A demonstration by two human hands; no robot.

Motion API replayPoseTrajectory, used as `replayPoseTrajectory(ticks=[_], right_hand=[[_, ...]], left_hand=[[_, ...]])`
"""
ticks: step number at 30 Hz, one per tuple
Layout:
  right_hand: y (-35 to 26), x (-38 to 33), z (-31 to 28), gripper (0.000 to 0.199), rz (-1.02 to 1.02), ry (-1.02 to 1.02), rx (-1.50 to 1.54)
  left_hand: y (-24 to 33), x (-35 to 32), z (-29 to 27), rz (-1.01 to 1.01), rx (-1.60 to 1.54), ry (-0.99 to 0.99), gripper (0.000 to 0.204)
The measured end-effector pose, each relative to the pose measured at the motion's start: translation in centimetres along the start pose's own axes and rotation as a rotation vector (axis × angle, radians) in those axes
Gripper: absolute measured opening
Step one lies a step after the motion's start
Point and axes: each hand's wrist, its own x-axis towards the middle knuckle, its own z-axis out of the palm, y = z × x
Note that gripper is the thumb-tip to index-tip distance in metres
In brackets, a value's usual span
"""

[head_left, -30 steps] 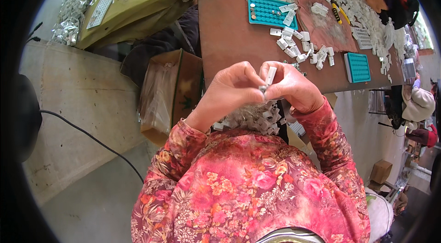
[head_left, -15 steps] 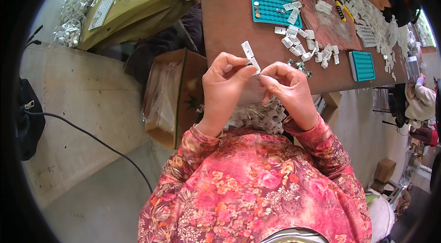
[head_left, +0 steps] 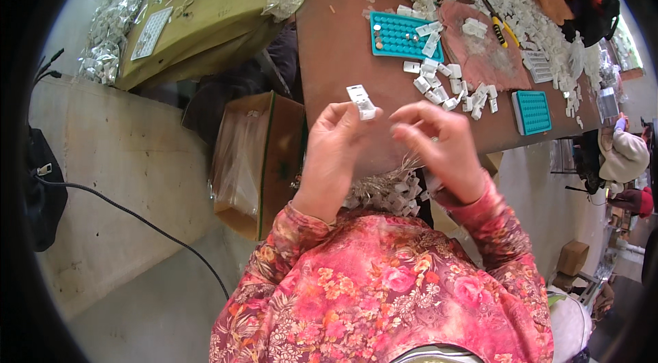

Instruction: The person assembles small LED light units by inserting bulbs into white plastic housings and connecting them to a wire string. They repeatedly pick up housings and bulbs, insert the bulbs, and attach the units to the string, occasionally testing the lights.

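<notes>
Pinching a small white plastic clip [head_left: 361, 102] between thumb and fingertips, your left hand [head_left: 337, 150] holds it upright above the near edge of the brown table [head_left: 336, 41]. Your right hand [head_left: 439, 147] sits just beside it, fingers curled loosely, thumb and forefinger near each other; you cannot tell whether they hold anything. Below both hands: a heap of white clips [head_left: 387, 191] in your lap. On the table beyond: loose white clips [head_left: 449, 85], a teal tray [head_left: 397, 35] with rows of holes, a second teal tray [head_left: 532, 112] to the right, a pink cloth [head_left: 480, 54], a yellow-handled tool [head_left: 499, 27]. To your left: an open cardboard box [head_left: 257, 161] with a plastic liner, a black cable [head_left: 130, 215] on the concrete floor.
</notes>
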Motion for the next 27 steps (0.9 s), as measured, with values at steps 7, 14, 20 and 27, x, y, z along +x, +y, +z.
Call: replayPoseTrajectory(ticks=[7,14,20,27], right_hand=[[3.9,10.3,-4.0,0.009,-0.367,0.12,-0.654],[8.6,14.2,-6.3,0.01,-0.371,0.091,-0.862],[10.2,14.1,-6.2,0.012,-0.388,0.037,-0.797],[10.3,14.2,-6.4,0.013,-0.42,0.025,-0.786]], left_hand=[[1.7,1.1,-0.7,-0.259,-0.635,0.018,0.019],[-3.3,4.2,1.4,0.047,-0.188,0.009,0.012],[-5.8,4.6,0.5,0.085,-0.16,-0.141,0.014],[-6.2,4.2,0.1,0.111,-0.151,-0.192,0.015]])
